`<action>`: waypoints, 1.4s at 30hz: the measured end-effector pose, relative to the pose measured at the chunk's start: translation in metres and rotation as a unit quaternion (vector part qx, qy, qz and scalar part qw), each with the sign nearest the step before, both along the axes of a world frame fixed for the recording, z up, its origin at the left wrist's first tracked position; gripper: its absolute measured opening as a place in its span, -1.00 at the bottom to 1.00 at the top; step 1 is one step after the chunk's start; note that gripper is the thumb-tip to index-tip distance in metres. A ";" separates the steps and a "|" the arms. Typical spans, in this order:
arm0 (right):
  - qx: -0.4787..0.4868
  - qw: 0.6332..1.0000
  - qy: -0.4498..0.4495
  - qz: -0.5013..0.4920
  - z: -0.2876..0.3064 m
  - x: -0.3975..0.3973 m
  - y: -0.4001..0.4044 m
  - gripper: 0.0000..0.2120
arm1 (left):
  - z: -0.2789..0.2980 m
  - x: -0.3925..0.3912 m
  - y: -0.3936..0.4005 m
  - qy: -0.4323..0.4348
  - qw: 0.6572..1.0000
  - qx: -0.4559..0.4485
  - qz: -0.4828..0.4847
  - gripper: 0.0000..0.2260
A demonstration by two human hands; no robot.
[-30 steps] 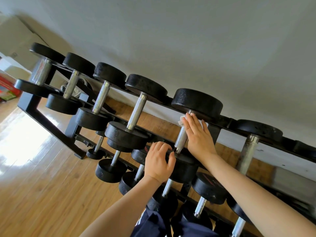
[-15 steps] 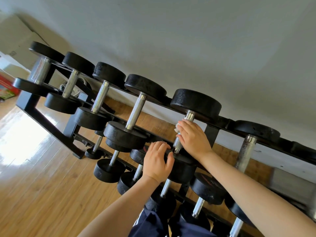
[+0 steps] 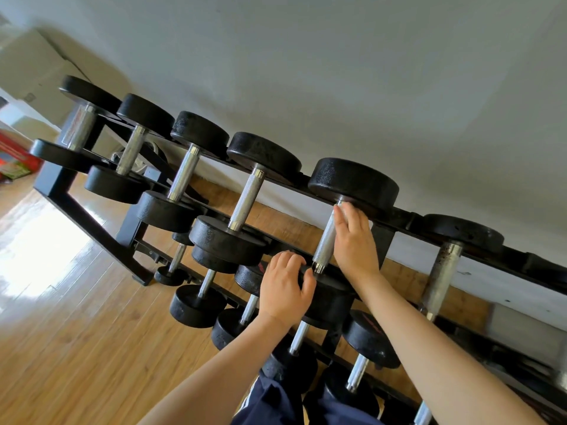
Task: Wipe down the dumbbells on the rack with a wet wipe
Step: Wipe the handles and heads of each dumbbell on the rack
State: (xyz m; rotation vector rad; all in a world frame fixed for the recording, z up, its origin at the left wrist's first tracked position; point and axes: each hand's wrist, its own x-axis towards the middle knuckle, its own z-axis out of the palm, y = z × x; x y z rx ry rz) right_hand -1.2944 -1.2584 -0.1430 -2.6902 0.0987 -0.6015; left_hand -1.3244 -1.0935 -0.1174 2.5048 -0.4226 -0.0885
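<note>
Dumbbells on the top tier of the rack point(image 3: 402, 220): six showing, running from the far-left one point(image 3: 80, 126) to the tarnished-handled one point(image 3: 441, 271) at the right. Dumbbells on the lower tier: at least five showing (further ones are lying partly hidden behind arms and clothing, so the count is staying uncertain), the leftmost point(image 3: 176, 265) being the smallest. Hands showing: two, a left hand point(image 3: 283, 291) and a right hand point(image 3: 354, 240). Racks: one.
</note>
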 end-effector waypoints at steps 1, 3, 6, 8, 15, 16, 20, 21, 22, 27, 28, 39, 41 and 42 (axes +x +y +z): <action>-0.022 1.000 0.009 0.012 -0.001 -0.002 -0.003 -0.56 | 0.000 0.000 0.000 0.000 1.000 -0.001 0.000 -0.56; -0.027 0.999 0.015 0.009 -0.003 -0.006 -0.011 -0.54 | -0.001 0.000 0.000 0.001 1.000 0.000 -0.001 -0.57; 0.009 1.000 0.007 -0.011 -0.009 -0.012 -0.016 -0.63 | -0.003 0.001 0.001 0.002 1.000 -0.003 -0.001 -0.59; 0.045 0.999 -0.002 -0.010 -0.011 -0.009 -0.016 -0.70 | -0.005 0.001 0.001 -0.001 1.000 -0.008 -0.002 -0.60; 0.101 0.988 -0.111 -0.044 0.001 -0.001 -0.005 -0.78 | -0.008 0.002 0.001 0.002 1.000 -0.014 -0.002 -0.61; 0.098 0.988 -0.114 -0.039 0.003 0.001 -0.003 -0.74 | -0.008 0.002 0.000 0.002 1.000 -0.013 -0.003 -0.61; 0.068 0.997 -0.043 -0.015 -0.004 0.004 0.006 -0.68 | -0.008 0.002 0.001 -0.004 1.000 -0.017 -0.003 -0.63; 0.041 0.999 -0.025 0.003 -0.009 0.000 0.006 -0.61 | -0.008 0.002 0.001 -0.005 1.000 -0.017 -0.004 -0.64; 0.019 0.999 -0.017 0.021 -0.013 -0.004 0.003 -0.55 | -0.008 0.002 0.001 -0.005 1.000 -0.016 -0.004 -0.64; -0.013 0.999 0.007 0.041 -0.014 -0.013 -0.019 -0.40 | -0.008 0.003 0.001 -0.004 1.000 -0.016 -0.007 -0.63; -0.017 0.999 0.022 0.043 -0.013 -0.013 -0.016 -0.36 | -0.009 0.003 0.001 -0.004 1.000 -0.017 -0.005 -0.63; 0.065 0.996 0.067 0.014 -0.006 -0.013 0.002 -0.32 | -0.009 0.003 0.000 -0.006 1.000 -0.025 -0.002 -0.66; 0.119 0.991 0.059 0.004 -0.003 -0.011 0.010 -0.38 | -0.009 0.003 0.000 -0.006 1.000 -0.023 -0.001 -0.66; 0.148 0.987 0.058 -0.005 -0.001 -0.011 0.012 -0.40 | -0.009 0.003 0.001 -0.007 1.000 -0.022 -0.001 -0.66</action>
